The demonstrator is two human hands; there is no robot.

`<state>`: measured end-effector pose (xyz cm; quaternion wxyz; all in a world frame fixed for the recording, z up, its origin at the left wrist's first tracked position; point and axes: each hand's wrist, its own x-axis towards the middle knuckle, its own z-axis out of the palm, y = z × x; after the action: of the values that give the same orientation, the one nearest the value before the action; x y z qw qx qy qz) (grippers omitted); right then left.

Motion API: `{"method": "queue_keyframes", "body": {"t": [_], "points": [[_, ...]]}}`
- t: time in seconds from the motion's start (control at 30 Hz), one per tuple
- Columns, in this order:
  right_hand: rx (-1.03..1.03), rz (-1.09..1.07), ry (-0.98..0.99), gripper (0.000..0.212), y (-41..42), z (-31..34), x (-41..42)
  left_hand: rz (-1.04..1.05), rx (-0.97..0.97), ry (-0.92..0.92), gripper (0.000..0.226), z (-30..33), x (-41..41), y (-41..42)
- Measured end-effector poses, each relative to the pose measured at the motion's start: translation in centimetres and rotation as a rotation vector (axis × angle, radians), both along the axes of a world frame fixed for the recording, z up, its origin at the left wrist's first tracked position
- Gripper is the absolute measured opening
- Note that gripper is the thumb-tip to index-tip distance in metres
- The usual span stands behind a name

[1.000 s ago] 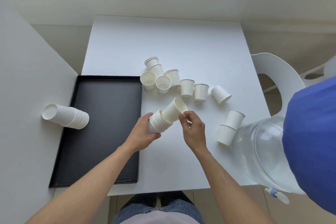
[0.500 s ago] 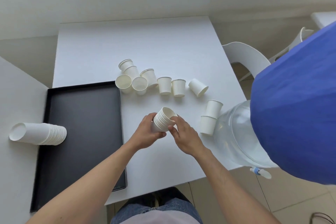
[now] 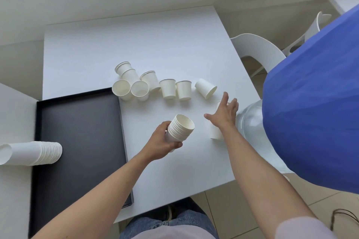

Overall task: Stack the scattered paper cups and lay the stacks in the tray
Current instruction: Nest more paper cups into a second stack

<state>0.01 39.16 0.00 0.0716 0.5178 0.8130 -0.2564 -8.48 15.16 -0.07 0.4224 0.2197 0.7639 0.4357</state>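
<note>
While left hand (image 3: 162,144) grips cup stack (image 3: 180,127), right hand (image 3: 225,113) spread over loose cups (image 3: 216,131).

A white table (image 3: 155,44) carries everything. A black tray (image 3: 77,141) lies on its left part, its left edge running over onto an adjoining white surface (image 3: 13,190). On that rim rests a long stack of cups (image 3: 33,153) on its side. Loose paper cups (image 3: 167,89) sit mid-table — some upright, some upside down, one tipped over (image 3: 206,88) — and two more (image 3: 215,132) stand by the right edge.
</note>
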Motion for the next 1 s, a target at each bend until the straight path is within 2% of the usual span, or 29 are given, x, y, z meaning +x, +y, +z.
{"method": "queue_keyframes", "body": {"t": [0.17,0.37,0.5,0.63,0.73,1.0], "points": [[-0.091,-0.002,-0.202,0.125,1.0,-1.0,-0.8,0.024,-0.008,-0.017,0.063,0.2,-0.4,-0.4],[-0.087,0.03,-0.224,0.121,0.1,-2.2,-0.8,0.059,-0.004,-0.015,0.063,0.2,-1.0,-0.8],[-0.047,0.067,-0.157,0.107,-0.8,-2.7,-0.2,0.059,-0.004,-0.013,0.064,-0.1,-1.0,-0.8],[0.045,0.108,-0.072,0.076,-1.4,-3.2,0.7,0.057,-0.004,-0.003,0.067,-0.2,-1.0,-0.6],[0.088,0.125,-0.043,0.061,-2.1,-3.6,1.4,0.068,0.002,-0.004,0.067,-0.1,-0.9,-0.6],[0.18,0.218,-0.024,0.063,-2.8,-4.5,2.4,0.123,0.022,-0.003,0.065,0.4,-0.9,-1.7]]}}
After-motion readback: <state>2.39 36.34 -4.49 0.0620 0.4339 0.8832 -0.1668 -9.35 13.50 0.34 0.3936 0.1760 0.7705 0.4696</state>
